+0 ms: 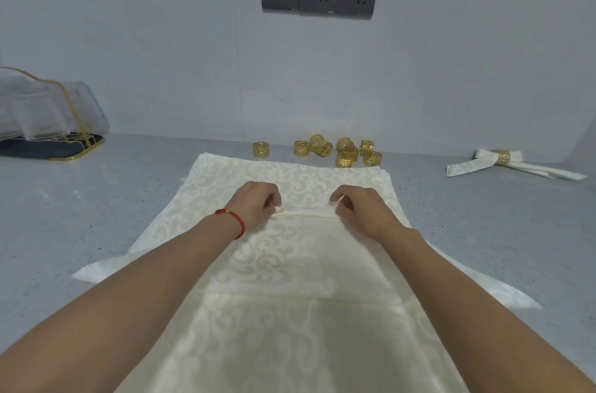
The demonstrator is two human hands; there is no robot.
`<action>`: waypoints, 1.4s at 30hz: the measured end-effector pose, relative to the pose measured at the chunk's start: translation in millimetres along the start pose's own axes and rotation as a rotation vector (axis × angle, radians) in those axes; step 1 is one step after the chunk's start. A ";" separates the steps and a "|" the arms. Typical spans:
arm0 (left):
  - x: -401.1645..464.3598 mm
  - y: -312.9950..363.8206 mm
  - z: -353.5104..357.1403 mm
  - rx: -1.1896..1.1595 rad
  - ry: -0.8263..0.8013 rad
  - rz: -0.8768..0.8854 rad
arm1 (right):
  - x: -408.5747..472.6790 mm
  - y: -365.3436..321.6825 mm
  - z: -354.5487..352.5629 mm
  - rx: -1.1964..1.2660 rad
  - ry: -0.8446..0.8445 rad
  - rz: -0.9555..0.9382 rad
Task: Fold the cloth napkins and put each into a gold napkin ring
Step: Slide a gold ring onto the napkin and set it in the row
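Both hands work at mid-cloth. Left hand (258,204) and right hand (358,207) each pinch the hemmed edge of the top napkin (274,260); grip closed on fabric at both ends, fingers curled over the edge. The pinched edge runs left to right between the hands, a raised cream ridge.

The napkin lies on a stack of napkins (322,175), cream damask, spread flat on the grey desk (96,215). The stack reaches from the near edge of view toward the far wall. Corners of lower cloths stick out at near left and near right.

Key relation: the held edge lies crosswise, with flat cloth both nearer and farther than it. Hands roughly level with each other; neither looks nearer to it. Judgement: a fold is under way, direction not certain.

Gold napkin rings (346,151) sit loose in a cluster just beyond the stack's far edge, right of centre, one ring (261,149) apart to the left. Right hand looks closer to the cluster.

One finished napkin (503,162), already in its ring, lies far right on the desk.

Far left: a gold wire rack (64,134) on a dark base, holding what looks like clear wrapped items; contents unclear.
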State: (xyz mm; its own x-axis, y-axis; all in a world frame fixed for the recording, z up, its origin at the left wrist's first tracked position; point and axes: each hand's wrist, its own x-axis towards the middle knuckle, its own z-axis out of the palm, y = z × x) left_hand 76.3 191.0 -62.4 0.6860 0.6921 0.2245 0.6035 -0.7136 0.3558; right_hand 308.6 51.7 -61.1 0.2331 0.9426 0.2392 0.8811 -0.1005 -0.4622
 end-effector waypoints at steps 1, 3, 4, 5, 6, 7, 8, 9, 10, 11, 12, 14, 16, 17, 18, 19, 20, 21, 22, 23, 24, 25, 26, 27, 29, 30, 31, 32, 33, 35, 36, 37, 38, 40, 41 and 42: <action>-1.1 -0.1 0.3 -0.017 0.009 -0.008 | -1.9 0.7 1.8 0.019 0.007 0.007; 0.9 -1.7 -0.2 0.031 -0.021 0.029 | -4.5 4.5 6.9 -0.003 0.002 -0.007; 1.6 -1.7 -1.3 0.071 -0.046 0.054 | -4.5 5.9 8.7 -0.028 0.007 -0.022; 1.0 0.1 -3.0 0.099 -0.063 0.074 | -4.7 5.9 9.1 -0.059 0.011 -0.033; -0.1 1.7 -4.2 0.128 -0.069 0.094 | -5.3 4.8 8.6 -0.098 0.007 -0.036; -1.7 4.3 -5.2 0.162 -0.067 0.119 | -6.2 2.4 7.1 -0.143 -0.005 -0.036; -4.4 7.2 -5.8 0.218 -0.063 0.148 | -7.8 -0.2 5.9 -0.189 -0.018 -0.039; -7.1 10.1 -6.4 0.283 -0.061 0.177 | -9.4 -3.4 4.7 -0.229 -0.021 -0.054; -9.3 11.8 -6.4 0.351 -0.060 0.206 | -11.6 -5.6 4.0 -0.260 -0.023 -0.078; -11.2 12.6 -7.3 0.415 -0.058 0.233 | -13.8 -7.8 3.0 -0.291 -0.019 -0.115; -13.0 13.2 -8.4 0.476 -0.050 0.263 | -16.0 -8.2 2.6 -0.329 -0.016 -0.158; -17.7 14.8 -10.9 0.585 -0.040 0.338 | -20.1 -7.5 1.7 -0.437 -0.017 -0.250; -22.1 16.3 -10.1 0.643 -0.087 0.410 | -22.9 -7.4 2.8 -0.573 -0.043 -0.328; -25.2 17.9 -10.7 0.642 -0.124 0.422 | -24.9 -10.0 1.5 -0.613 -0.070 -0.335; -27.4 18.5 -11.7 0.616 -0.157 0.419 | -25.3 -12.4 0.6 -0.620 -0.098 -0.319; -29.0 18.8 -13.6 0.558 -0.176 0.394 | -25.7 -15.6 -1.0 -0.593 -0.117 -0.283; -29.0 17.1 -14.4 0.474 -0.187 0.341 | -24.3 -17.2 -2.3 -0.540 -0.130 -0.224; -28.7 15.2 -15.0 0.374 -0.190 0.272 | -22.9 -17.5 -3.5 -0.463 -0.126 -0.159; -28.9 13.4 -14.5 0.274 -0.175 0.199 | -21.8 -15.6 -3.6 -0.369 -0.105 -0.094; -29.4 12.0 -13.7 0.178 -0.134 0.127 | -21.3 -12.4 -3.6 -0.270 -0.075 -0.040; -29.4 9.8 -11.3 0.093 -0.088 0.064 | -21.5 -8.3 -2.4 -0.192 -0.048 -0.001; -29.7 8.4 -9.0 0.042 -0.055 0.025 | -22.4 -4.8 0.4 -0.139 -0.033 0.024; -29.7 7.5 -7.1 0.029 -0.045 0.009 | -23.1 -2.3 3.4 -0.108 -0.021 0.040; -28.5 6.3 -5.5 0.049 -0.052 0.013 | -23.4 -0.4 6.2 -0.089 -0.006 0.049; -26.3 5.5 -3.8 0.092 -0.068 0.028 | -25.2 0.7 8.9 -0.103 0.029 0.044; -25.6 6.4 -4.4 0.113 -0.072 0.042 | -27.0 -0.8 8.7 -0.142 0.040 0.030; -25.9 8.3 -5.2 0.139 -0.076 0.057 | -29.9 -2.4 8.8 -0.195 0.042 0.008; -26.7 10.2 -5.3 0.171 -0.076 0.068 | -32.8 -3.8 8.2 -0.259 0.045 -0.021; -28.9 11.9 -4.9 0.215 -0.075 0.075 | -35.8 -5.1 7.3 -0.334 0.046 -0.060; -33.8 15.7 -4.4 0.313 -0.058 0.092 | -42.4 -6.6 7.3 -0.492 0.063 -0.161; -35.3 16.5 -4.6 0.359 -0.047 0.110 | -44.9 -6.5 7.2 -0.562 0.057 -0.218; -37.7 17.5 -5.2 0.405 -0.039 0.136 | -48.3 -6.3 6.6 -0.626 0.038 -0.275; -39.7 18.1 -6.5 0.453 -0.040 0.172 | -51.0 -7.9 4.4 -0.676 0.014 -0.321; -44.4 19.6 -9.4 0.540 -0.087 0.268 | -55.5 -13.6 -0.3 -0.745 -0.024 -0.379; -46.3 20.1 -10.8 0.555 -0.117 0.301 | -57.9 -14.2 -1.8 -0.752 -0.062 -0.404; -47.7 19.1 -11.0 0.548 -0.145 0.313 | -59.8 -14.1 -3.6 -0.730 -0.084 -0.409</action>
State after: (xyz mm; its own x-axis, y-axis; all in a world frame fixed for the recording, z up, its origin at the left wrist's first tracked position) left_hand 50.6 145.5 -56.4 0.8879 0.4481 0.1039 0.4597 -0.8576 -0.2304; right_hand 283.6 -4.4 -65.8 -0.1687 0.9672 0.1897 0.9412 0.1009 0.3225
